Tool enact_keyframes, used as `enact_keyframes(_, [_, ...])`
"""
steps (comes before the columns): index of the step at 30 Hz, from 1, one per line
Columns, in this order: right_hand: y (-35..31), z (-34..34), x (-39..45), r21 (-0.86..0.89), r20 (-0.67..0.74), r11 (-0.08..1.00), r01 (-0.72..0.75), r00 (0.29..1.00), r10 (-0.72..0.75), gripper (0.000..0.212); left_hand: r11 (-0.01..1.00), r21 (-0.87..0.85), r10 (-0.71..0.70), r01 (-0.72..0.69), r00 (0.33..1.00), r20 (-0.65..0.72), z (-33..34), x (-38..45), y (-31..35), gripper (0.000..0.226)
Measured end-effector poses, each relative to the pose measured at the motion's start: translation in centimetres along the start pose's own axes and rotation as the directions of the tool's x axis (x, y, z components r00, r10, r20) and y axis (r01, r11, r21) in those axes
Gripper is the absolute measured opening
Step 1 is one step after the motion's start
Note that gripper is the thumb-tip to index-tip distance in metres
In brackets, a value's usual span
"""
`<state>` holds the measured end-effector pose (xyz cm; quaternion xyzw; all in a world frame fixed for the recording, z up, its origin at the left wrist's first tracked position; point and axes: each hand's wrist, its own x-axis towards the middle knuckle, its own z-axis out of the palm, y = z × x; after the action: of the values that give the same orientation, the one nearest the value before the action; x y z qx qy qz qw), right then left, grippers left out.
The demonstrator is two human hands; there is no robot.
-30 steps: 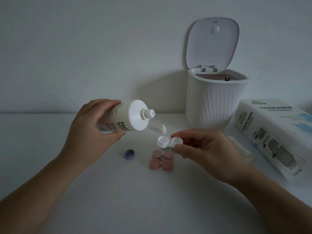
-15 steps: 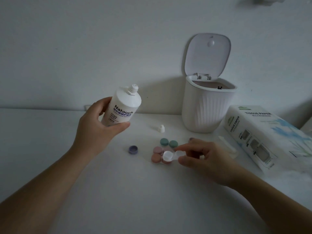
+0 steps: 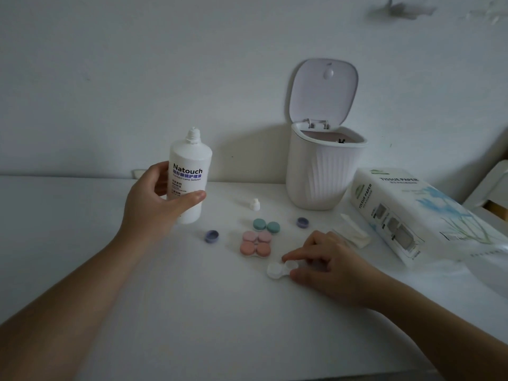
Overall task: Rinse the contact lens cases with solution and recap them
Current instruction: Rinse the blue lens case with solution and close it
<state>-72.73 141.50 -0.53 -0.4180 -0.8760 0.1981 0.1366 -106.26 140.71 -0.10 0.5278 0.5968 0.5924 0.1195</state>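
Note:
My left hand (image 3: 154,204) grips a white solution bottle (image 3: 189,174) upright with its nozzle uncapped, its base at or just above the table. Its small white cap (image 3: 255,204) stands on the table behind the cases. My right hand (image 3: 330,265) pinches an open white lens case (image 3: 280,268) by its right well, low on the table. Two purple caps lie loose, one (image 3: 211,236) on the left and one (image 3: 302,222) on the right. A capped green case (image 3: 266,226) and two capped pink cases (image 3: 255,244) sit in the middle.
A white ribbed bin (image 3: 324,171) with its lid up stands at the back. To its right lies a tissue paper pack (image 3: 412,213), with a crumpled tissue (image 3: 351,235) in front of it. The white table (image 3: 82,215) runs to the wall.
My left hand has tipped the bottle from lying sideways to upright and lowered it to the left. My right hand has brought the white case down to the table, right of the pink cases.

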Motion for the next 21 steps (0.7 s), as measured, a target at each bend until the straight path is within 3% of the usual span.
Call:
enact_keyframes(7, [0.0,-0.1,-0.2,0.009,-0.034,1.0,-0.01,0.999,0.011,0.037,1.0,-0.001,-0.009,0.009,1.0,0.013,0.0,0.0,-0.1,0.057])
enact_keyframes(12, [0.0,0.1,-1.4,0.137,-0.202,0.991,-0.013,0.979,0.041,0.024,1.0,0.003,0.012,-0.012,1.0,0.021,0.0,0.1,-0.2,0.06])
enact_keyframes(21, [-0.9,1.4,-1.1,0.032,-0.198,0.998,-0.046,0.979,0.052,0.031,1.0,0.007,0.027,-0.027,0.999,0.02,-0.1,0.2,-0.5,0.058])
